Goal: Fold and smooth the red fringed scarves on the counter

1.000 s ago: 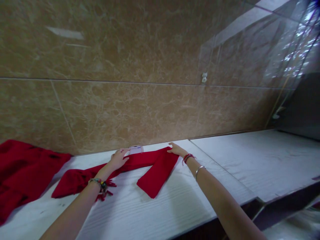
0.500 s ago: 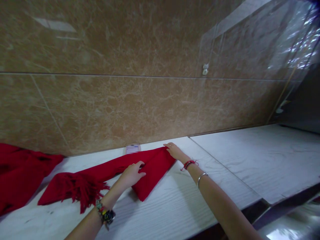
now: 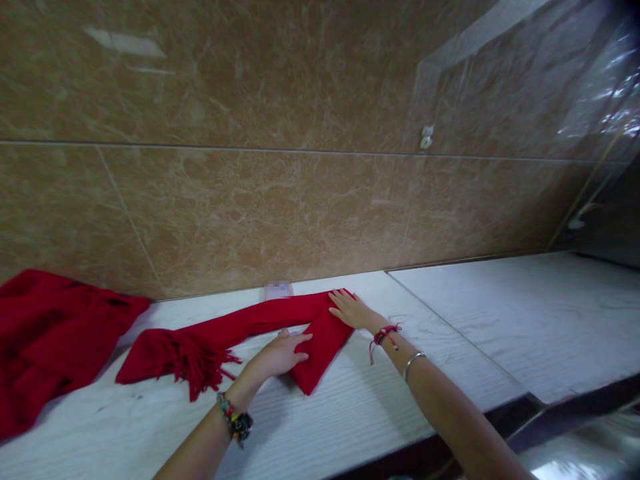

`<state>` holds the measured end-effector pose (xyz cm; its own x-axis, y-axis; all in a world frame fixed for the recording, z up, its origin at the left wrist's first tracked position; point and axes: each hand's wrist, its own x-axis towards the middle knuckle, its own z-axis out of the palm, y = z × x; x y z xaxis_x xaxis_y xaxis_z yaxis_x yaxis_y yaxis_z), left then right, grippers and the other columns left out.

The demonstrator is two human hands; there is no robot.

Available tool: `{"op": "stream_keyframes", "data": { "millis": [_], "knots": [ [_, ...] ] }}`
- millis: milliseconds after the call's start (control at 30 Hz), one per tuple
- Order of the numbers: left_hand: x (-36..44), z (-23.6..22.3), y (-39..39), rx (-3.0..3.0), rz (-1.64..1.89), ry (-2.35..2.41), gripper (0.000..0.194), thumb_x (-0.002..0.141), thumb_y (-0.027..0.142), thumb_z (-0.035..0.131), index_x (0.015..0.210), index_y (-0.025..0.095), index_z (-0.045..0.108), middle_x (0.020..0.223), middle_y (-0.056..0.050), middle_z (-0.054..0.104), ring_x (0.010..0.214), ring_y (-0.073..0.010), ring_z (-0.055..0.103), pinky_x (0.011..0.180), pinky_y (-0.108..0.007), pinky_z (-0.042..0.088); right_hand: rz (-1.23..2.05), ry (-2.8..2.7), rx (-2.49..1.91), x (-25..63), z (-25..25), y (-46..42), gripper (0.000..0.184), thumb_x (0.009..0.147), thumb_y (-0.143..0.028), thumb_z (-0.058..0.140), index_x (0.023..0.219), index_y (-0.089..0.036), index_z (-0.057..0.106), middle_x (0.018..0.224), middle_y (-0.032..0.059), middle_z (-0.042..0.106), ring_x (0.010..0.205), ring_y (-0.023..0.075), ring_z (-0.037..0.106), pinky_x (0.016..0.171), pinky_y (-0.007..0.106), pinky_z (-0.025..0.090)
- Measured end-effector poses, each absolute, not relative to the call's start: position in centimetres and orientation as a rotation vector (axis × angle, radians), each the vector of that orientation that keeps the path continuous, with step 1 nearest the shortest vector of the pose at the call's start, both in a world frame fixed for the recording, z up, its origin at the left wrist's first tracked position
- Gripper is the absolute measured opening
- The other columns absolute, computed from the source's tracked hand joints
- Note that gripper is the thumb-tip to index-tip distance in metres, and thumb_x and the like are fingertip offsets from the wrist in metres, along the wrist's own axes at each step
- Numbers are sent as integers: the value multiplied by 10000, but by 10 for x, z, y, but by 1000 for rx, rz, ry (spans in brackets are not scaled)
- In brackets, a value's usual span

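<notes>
A red fringed scarf [image 3: 265,315] lies along a white wood-grain tabletop [image 3: 200,443], folded back at its right end so that a flap slants toward me. My right hand [image 3: 350,309] rests flat on the fold's upper corner, fingers spread. On the left edge of the flap is my left hand [image 3: 285,353], fingers apart and touching the cloth, its palm partly turned from view. The scarf's tassels hang in a loose bunch left of my left wrist. Behind the scarf, against the wall, a small pale flat thing [image 3: 278,291] shows; its front is partly covered by the cloth.
A heap of red cloth [image 3: 55,347] lies at the far left of the tabletop. A glossy brown marble-patterned wall [image 3: 260,213] rises along the back. There is a seam in the tabletop to the right of my right hand. A dark edge runs along the front.
My left hand has moved right and nearer me, from the scarf's long strip to the folded flap. My right hand has flattened over the corner it was pinching. The tassels now show more.
</notes>
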<state>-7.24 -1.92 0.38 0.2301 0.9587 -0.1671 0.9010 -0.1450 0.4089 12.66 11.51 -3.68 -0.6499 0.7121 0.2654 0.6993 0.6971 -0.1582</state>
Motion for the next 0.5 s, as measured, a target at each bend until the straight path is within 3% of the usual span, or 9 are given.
{"op": "stream_keyframes", "data": {
  "millis": [167,300,400,500],
  "knots": [
    [-74,5,-21,2051,193,1732,531,671,258,565,1198,253,500,1064,-66,521,937,-215,507,874,-303,376,235,-2343,-1116,140,-37,131,405,858,-251,365,1254,-178,416,1283,104,448,1190,198,387,994,405,292],
    [-72,3,-20,2064,337,1739,521,598,189,613,1117,178,569,1140,-94,509,1019,-224,479,912,-292,354,190,-2285,-1167,160,-20,138,420,840,-136,302,1242,-139,425,1241,127,484,1158,185,421,979,402,309],
    [-71,5,-20,1978,483,1691,493,617,181,586,1106,131,555,1127,-107,560,1018,-223,512,905,-293,365,215,-2393,-1070,162,-7,137,374,838,-149,345,1178,-159,500,1205,103,521,1134,176,443,964,375,327],
    [-74,11,-18,1887,677,1602,498,646,181,540,1143,155,506,1129,-78,582,1017,-206,533,873,-282,397,301,-2620,-889,151,8,144,317,783,-238,513,1094,-234,574,1122,31,589,1042,155,516,904,294,382]
  ]
}}
